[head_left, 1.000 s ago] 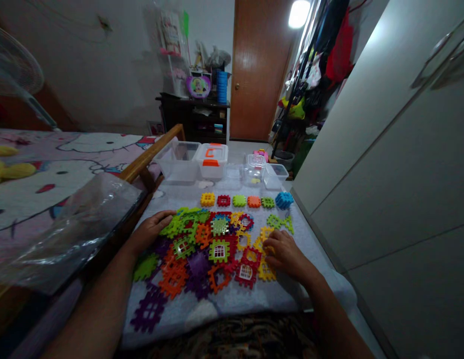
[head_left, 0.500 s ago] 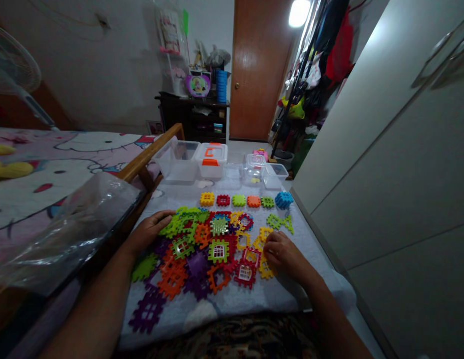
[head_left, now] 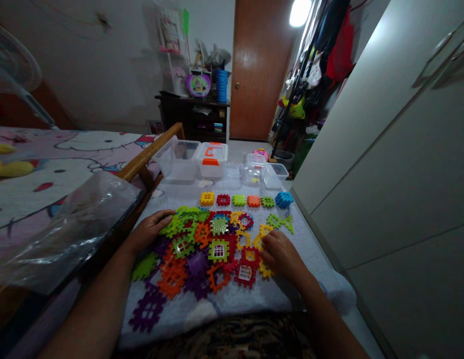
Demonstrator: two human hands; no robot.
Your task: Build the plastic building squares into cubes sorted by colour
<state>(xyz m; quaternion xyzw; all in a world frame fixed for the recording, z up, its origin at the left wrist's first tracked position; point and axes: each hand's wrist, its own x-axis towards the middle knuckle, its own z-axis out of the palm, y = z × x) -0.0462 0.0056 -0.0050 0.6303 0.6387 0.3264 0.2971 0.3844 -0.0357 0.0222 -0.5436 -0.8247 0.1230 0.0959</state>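
Note:
My left hand [head_left: 154,228] lies at the left edge of the pile, its fingers stretched out against the green interlocking plastic pieces [head_left: 187,219]. On the right, my right hand [head_left: 280,252] has its fingers curled down among yellow interlocking pieces [head_left: 264,231], beside a red square piece [head_left: 250,255]. Its fingertips are partly hidden, so what they pinch cannot be made out. Orange pieces [head_left: 172,274], purple pieces [head_left: 147,309] and a red window piece [head_left: 245,273] lie between my hands and towards me.
Behind the pile stands a row of small assembled blocks, including a yellow block [head_left: 207,199] and a blue block [head_left: 284,200]. Joined green pieces [head_left: 280,223] lie to the right. Further back are clear plastic boxes [head_left: 179,162] and an orange-latched box [head_left: 212,160]. A wooden rail [head_left: 151,154] borders the left.
My right hand has shifted slightly left and nearer the red square piece, which now lies a little straighter. My left hand stays in place.

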